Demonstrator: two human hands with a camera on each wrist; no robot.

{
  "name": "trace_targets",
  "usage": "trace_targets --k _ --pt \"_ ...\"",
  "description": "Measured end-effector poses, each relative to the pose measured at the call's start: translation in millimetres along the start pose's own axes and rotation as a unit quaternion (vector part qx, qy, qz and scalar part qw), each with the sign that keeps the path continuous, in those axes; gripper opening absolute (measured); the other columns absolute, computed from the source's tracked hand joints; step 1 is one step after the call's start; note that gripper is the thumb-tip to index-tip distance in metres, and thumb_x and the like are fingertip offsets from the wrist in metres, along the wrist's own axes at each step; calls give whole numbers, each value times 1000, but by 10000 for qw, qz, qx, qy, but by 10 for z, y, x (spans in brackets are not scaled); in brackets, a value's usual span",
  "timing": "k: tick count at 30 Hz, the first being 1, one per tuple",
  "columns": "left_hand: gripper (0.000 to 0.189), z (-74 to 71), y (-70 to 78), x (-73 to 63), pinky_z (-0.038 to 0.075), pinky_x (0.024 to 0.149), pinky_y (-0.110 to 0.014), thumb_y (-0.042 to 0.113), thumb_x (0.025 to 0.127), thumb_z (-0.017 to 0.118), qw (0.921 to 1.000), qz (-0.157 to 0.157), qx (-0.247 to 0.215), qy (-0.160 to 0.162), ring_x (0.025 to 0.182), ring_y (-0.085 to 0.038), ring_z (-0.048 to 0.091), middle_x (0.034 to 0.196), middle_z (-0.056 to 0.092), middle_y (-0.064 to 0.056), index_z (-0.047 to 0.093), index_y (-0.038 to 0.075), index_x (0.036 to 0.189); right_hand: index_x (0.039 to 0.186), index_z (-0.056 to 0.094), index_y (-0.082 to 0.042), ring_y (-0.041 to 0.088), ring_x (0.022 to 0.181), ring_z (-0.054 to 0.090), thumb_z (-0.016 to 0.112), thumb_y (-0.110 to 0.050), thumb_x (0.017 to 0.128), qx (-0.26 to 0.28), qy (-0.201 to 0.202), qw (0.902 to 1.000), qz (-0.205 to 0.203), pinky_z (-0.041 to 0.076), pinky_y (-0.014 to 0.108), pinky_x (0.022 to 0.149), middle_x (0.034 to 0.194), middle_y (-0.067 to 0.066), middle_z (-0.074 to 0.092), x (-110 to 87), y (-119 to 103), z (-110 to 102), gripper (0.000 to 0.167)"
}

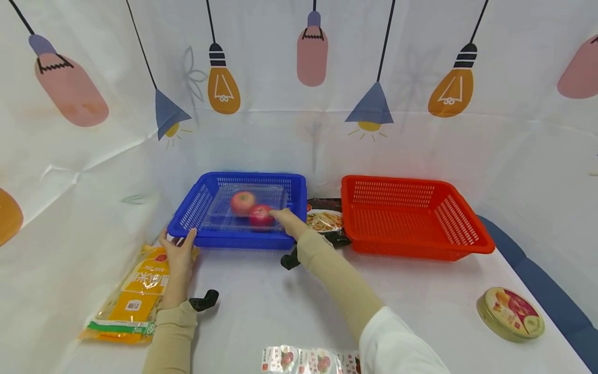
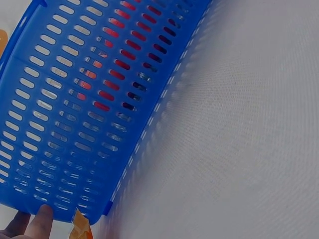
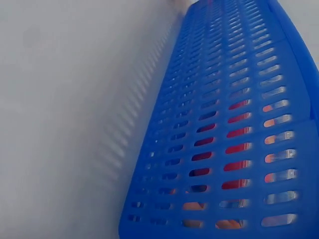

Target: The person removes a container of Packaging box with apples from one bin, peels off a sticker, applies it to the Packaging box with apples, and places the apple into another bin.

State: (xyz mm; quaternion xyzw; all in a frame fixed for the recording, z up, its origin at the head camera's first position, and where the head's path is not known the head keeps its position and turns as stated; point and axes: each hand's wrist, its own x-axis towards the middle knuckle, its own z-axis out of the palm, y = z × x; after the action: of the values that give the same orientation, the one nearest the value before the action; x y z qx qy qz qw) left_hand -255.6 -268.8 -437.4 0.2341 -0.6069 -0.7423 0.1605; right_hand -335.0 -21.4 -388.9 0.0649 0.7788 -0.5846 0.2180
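Note:
A blue slotted basket (image 1: 245, 242) stands at the back left. In it lies a clear plastic box (image 1: 217, 205) with a pinkish apple (image 1: 243, 203) and a darker red apple (image 1: 261, 215). My left hand (image 1: 179, 254) grips the basket's front left corner, thumb in front and fingers at the rim; two of those fingers (image 2: 40, 224) show in the left wrist view. Over the basket's front right side reaches my right hand (image 1: 290, 222), its fingertips holding the red apple's right side. The basket's slotted wall partly hides that hand in the right wrist view.
A red basket (image 1: 402, 249) stands at the back right, a dark food packet (image 1: 324, 221) between the baskets. Left lies a yellow noodle bag (image 1: 133, 291); at the front, a strip of printed labels (image 1: 303, 359). A round tin (image 1: 511, 314) sits near the right edge.

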Motion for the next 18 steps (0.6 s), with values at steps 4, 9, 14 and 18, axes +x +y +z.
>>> trace_targets --k 4,9,14,18 --pt "82 -3 -16 -11 31 107 -39 33 88 60 10000 3 78 6 127 -25 32 152 11 -11 -1 35 143 132 44 0 28 119 44 55 -26 88 156 86 9998 18 38 44 99 139 12 41 320 137 -10 53" --pt "80 -4 -29 -5 32 107 -39 32 89 59 9998 27 215 49 128 -26 32 151 13 -11 0 34 143 135 43 -7 27 101 51 61 -35 82 224 179 9991 314 48 42 77 137 9 41 1641 663 50 63" --pt "81 -8 -27 5 33 106 -39 33 88 60 9998 41 180 24 127 -25 32 151 12 -11 -1 35 143 148 -4 -10 30 103 49 73 -42 71 473 361 9961 647 50 47 64 145 11 23 2582 1015 79 113" --pt "81 -13 -16 6 31 107 -37 35 88 59 9997 41 235 32 128 -25 32 152 11 -10 -1 35 142 146 -14 -14 34 114 45 74 -47 67 593 404 9951 684 50 51 70 147 13 19 2323 904 67 123"
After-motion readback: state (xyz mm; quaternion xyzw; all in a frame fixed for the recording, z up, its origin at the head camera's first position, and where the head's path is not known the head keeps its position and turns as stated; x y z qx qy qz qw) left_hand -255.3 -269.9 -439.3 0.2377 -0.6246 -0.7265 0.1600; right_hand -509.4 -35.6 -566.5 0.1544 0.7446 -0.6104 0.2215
